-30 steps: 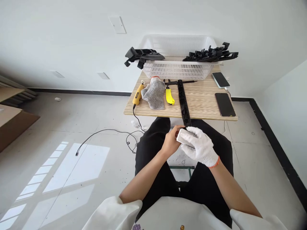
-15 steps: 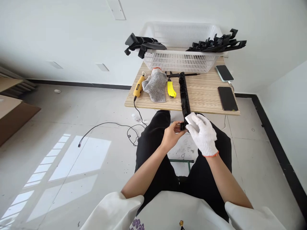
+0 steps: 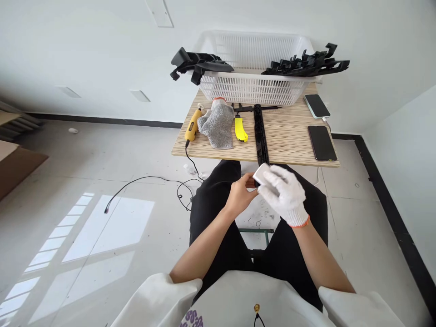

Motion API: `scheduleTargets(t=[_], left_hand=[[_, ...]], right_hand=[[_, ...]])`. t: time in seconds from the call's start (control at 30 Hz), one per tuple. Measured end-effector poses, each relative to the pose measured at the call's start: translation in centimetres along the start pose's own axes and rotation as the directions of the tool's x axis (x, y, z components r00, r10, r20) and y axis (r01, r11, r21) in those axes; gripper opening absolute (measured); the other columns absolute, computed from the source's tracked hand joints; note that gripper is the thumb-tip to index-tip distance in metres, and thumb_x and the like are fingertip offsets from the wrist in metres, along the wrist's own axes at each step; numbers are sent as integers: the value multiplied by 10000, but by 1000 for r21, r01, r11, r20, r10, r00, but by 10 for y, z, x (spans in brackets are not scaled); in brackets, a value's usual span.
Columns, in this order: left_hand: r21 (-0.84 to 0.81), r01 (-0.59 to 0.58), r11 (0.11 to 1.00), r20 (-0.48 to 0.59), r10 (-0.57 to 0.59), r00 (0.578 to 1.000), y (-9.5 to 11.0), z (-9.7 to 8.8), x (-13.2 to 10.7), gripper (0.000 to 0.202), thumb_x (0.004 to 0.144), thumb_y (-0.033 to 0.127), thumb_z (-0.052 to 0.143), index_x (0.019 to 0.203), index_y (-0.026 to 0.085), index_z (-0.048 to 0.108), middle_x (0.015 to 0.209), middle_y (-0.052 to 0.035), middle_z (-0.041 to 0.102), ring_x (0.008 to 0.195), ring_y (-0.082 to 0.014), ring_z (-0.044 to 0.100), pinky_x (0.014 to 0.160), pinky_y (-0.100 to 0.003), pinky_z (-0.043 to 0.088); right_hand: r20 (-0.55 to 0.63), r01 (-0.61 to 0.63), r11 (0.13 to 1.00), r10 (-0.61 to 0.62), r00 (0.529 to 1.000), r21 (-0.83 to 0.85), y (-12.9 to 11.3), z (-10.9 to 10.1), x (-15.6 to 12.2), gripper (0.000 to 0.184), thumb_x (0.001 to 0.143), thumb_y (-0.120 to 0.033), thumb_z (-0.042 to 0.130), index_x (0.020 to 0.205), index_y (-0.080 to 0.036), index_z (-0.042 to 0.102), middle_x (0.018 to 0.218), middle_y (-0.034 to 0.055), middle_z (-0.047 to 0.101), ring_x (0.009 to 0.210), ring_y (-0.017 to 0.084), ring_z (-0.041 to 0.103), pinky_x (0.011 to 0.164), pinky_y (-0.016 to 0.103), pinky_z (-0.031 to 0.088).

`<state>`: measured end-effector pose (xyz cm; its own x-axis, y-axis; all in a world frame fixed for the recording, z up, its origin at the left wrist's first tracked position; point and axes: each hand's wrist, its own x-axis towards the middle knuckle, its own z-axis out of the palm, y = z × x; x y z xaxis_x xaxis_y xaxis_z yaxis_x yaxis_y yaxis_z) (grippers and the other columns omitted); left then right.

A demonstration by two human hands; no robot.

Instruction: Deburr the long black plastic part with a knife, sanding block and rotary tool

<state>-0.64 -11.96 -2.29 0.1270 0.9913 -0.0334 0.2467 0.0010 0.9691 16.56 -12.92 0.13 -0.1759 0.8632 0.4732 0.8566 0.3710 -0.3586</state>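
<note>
A long black plastic strip [image 3: 260, 134] lies across the small wooden table [image 3: 289, 145] and sticks out past its near edge over my lap. My bare left hand [image 3: 240, 195] pinches the strip's near end. My right hand [image 3: 282, 193], in a white knit glove, is closed round a small white block [image 3: 261, 173] pressed against that same end.
A white slatted basket [image 3: 254, 86] at the table's back carries black plastic parts [image 3: 306, 63] on both rims. A yellow corded tool [image 3: 191, 125], a grey glove [image 3: 216, 129], a yellow knife [image 3: 240, 129] and two phones [image 3: 322, 143] lie on the table. A black cable [image 3: 146, 181] runs over the floor.
My gloved hand has slid the white block along the strip's end, first toward the table, then slightly back. The view tilted up a little.
</note>
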Motion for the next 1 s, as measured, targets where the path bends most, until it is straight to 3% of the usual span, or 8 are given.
scheduleTargets(t=[0.07,0.17,0.23,0.37,0.53,0.7,0.83,1.0], left_hand=[[42,5,999,6,-6,1000,2,-2,-1,377,754,178,753,1113,202,639,973,-30,734,894,-200,703,839,-345,578],[38,2,999,-7,-2,1000,0,-3,-5,371,794,259,747,1143,213,630,1004,-38,726,932,-202,695,861,-350,575],[39,-12,999,-13,12,1000,-3,-2,-8,394,814,308,737,1179,224,617,1016,-40,721,952,-203,688,873,-357,574],[71,-101,992,-23,103,994,-7,0,-13,440,802,272,741,1215,229,597,1133,-51,693,1019,-204,667,917,-365,560],[115,-189,975,-68,197,978,-6,0,-8,386,833,293,724,1198,232,612,1260,-73,638,1212,-234,587,973,-374,533],[223,-214,951,-24,225,974,-5,-4,0,431,790,259,759,1198,237,621,1293,-79,620,1217,-254,575,1039,-426,482],[257,-236,937,-7,246,969,-3,-6,3,339,810,302,757,1125,237,651,1313,-77,609,1269,-260,536,1082,-441,446],[285,-236,929,-6,247,969,-3,-7,2,428,780,244,774,1179,231,621,1304,-87,608,1235,-267,556,1059,-448,463]], right_hand=[[73,47,999,-49,996,18,-4,1,-2,406,893,-468,643,1265,-305,659,1325,54,624,1098,251,633,885,408,556],[-2,-122,992,122,993,-20,-7,3,-7,412,911,-476,613,1276,-287,646,1317,70,622,1110,272,633,865,434,565],[-51,-161,987,160,986,-15,-8,3,-10,419,909,-489,608,1271,-283,644,1329,75,613,1135,283,626,872,448,566],[49,-18,1000,17,999,23,-10,3,-16,407,899,-475,629,1264,-298,651,1336,60,616,1122,267,627,900,430,559],[-48,-154,988,154,987,12,-5,4,-12,425,904,-489,616,1267,-269,645,1332,89,608,1144,279,624,874,444,572],[81,10,999,-13,997,30,-1,3,-2,419,895,-487,630,1266,-292,649,1327,59,622,1130,263,630,888,422,566],[-28,-152,988,153,988,13,3,2,4,428,896,-477,633,1270,-267,642,1326,81,613,1126,266,636,863,420,578],[82,17,999,-20,996,43,-1,-1,2,411,880,-484,653,1249,-305,656,1327,53,618,1134,262,625,899,425,562]])
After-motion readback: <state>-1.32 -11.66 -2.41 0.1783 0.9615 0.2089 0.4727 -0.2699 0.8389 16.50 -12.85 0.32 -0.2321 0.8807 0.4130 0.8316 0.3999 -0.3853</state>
